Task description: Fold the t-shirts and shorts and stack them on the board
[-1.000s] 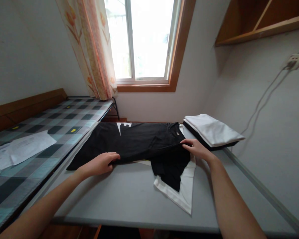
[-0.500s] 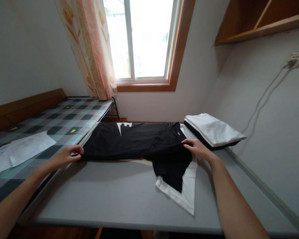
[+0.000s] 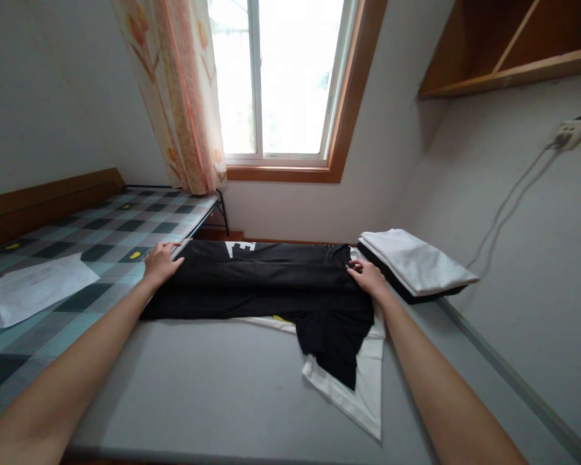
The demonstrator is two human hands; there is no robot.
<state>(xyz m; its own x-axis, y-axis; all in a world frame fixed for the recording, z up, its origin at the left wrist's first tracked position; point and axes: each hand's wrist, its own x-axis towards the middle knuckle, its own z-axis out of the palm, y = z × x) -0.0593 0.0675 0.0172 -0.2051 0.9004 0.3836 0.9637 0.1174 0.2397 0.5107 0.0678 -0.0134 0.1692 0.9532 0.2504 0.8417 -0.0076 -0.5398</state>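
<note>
A black T-shirt (image 3: 256,290) with a white print near its far left part lies across the grey table (image 3: 213,387). Its sleeve (image 3: 334,352) hangs toward me at the right, over a white garment (image 3: 368,387) that shows beneath it. My left hand (image 3: 162,263) is closed on the shirt at its left end, thumb and fingers bent around the cloth. At the collar end, my right hand (image 3: 368,278) pinches the fabric. A crease or edge runs lengthwise between the two hands.
Folded white cloth (image 3: 416,261) rests on black cloth (image 3: 419,297) at the table's right. On the left, papers (image 3: 39,287) lie on a bed with a checked cover (image 3: 116,239). A curtain (image 3: 184,97) hangs by the window; a wooden shelf (image 3: 508,77) is above right.
Both hands have moved away from me across the shirt, from its near edge toward its far side. The front of the shirt now lies flatter, with a lengthwise line across it.
</note>
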